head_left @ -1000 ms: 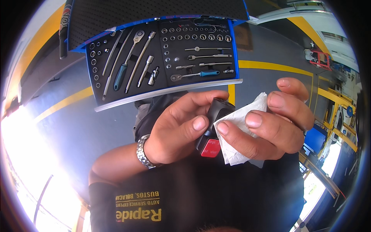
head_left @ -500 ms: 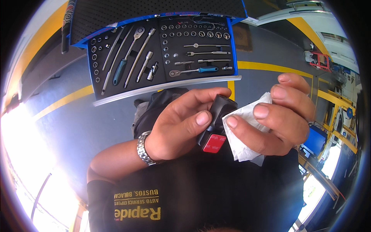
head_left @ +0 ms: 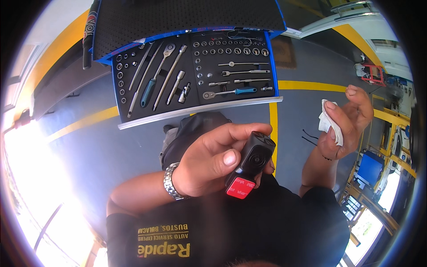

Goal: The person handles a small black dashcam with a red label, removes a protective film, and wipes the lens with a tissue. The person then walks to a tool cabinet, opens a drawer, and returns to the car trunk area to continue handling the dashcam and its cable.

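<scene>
My left hand (head_left: 207,160), with a metal-band watch at its wrist, is closed around a small black dash camera (head_left: 257,156) in front of my chest. The round lens faces up toward me, and a red adhesive pad (head_left: 240,188) covers the mount at its lower end. Off to the right and well apart from the camera, my right hand (head_left: 349,127) is raised. Its thumb and fingers pinch a folded white tissue (head_left: 328,121).
Beyond my hands a blue tool cabinet's open drawer (head_left: 195,105) holds sockets, ratchets (head_left: 231,92) and extension bars in dark foam. Its dark perforated top (head_left: 191,18) lies behind. Yellow lines (head_left: 307,85) mark the grey floor. At right are a blue panel (head_left: 370,165) and yellow frames.
My right hand has drawn the tissue away from the dash camera, to the right. The camera's lens is now uncovered. My left hand, still holding the camera, sits slightly lower in view.
</scene>
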Available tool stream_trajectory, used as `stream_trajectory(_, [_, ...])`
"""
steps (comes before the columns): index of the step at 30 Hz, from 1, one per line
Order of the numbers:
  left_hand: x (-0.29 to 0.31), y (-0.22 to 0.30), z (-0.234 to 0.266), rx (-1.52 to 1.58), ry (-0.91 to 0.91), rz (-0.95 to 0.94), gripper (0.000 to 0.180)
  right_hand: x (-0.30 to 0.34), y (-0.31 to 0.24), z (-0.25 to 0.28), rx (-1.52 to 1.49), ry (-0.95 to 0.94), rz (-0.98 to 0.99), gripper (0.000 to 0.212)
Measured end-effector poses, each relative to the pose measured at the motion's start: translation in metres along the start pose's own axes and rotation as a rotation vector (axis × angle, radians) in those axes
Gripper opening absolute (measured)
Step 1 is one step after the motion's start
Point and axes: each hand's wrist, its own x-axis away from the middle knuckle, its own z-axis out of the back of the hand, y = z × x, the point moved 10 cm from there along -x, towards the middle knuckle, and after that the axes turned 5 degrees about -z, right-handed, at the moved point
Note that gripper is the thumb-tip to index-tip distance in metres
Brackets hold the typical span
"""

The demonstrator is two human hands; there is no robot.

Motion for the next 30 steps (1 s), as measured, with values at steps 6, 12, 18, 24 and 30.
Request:
stream_trajectory(6, [0.002,0.001,-0.005,-0.029,-0.009,0.025,0.074,0.010,0.018,-0.001,-0.018,-0.008,-0.098,0.035])
stream_trajectory(12, [0.001,0.003,-0.014,0.120,-0.120,0.044,0.069,0.015,0.025,-0.011,-0.031,-0.091,-0.090,0.035])
stream_trajectory(18, [-0.002,0.000,-0.009,0.029,-0.016,0.019,0.071,0.018,0.042,-0.035,-0.214,-0.198,-0.144,0.032])
stream_trajectory(24, [-0.003,0.005,-0.004,0.043,0.001,-0.018,0.072,0.022,0.060,-0.057,-0.331,-0.255,-0.217,0.032])
stream_trajectory(30, [-0.010,0.001,0.006,0.116,0.047,-0.017,0.073,0.017,0.064,-0.068,-0.460,-0.242,-0.196,0.032])
